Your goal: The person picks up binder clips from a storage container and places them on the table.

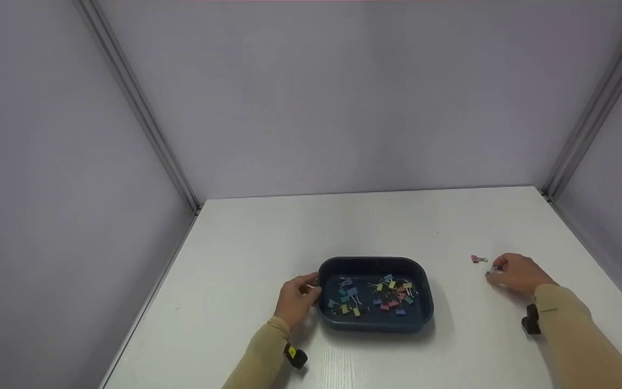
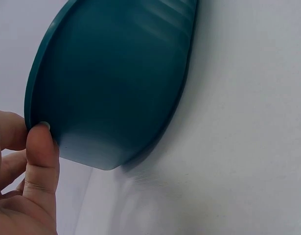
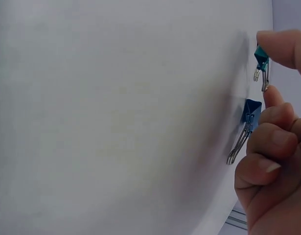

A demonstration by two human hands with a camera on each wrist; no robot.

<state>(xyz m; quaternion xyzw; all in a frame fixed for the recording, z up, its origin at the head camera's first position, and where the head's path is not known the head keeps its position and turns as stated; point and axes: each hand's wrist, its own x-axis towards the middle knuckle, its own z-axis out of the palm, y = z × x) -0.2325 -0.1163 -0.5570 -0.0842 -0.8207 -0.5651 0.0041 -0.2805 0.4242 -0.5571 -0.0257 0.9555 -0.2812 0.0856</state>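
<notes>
- The dark blue tray (image 1: pixel 373 326) sits on the white table (image 1: pixel 224 259) in front of the person, its long axis running left to right.
- Over at its left end, the left hand (image 1: pixel 296 300) pinches the rim between thumb and fingers.
- Off to the tray's right, the right hand (image 1: pixel 519 274) holds 1 teal clip (image 3: pixel 261 56) between thumb and index finger; its body is at the thumb, its wire handles pointing toward the index fingertip.
- 1 blue clip (image 3: pixel 251 113) is just beside that hand's curled fingers, handles pointing away from the thumb; I can't tell whether they touch it.
- 1 pink clip (image 1: pixel 478 259) lies near the right hand, long axis roughly crosswise, handles pointing right.
- Inside the tray, clips lie in 2 loose groups, pointing every which way.
</notes>
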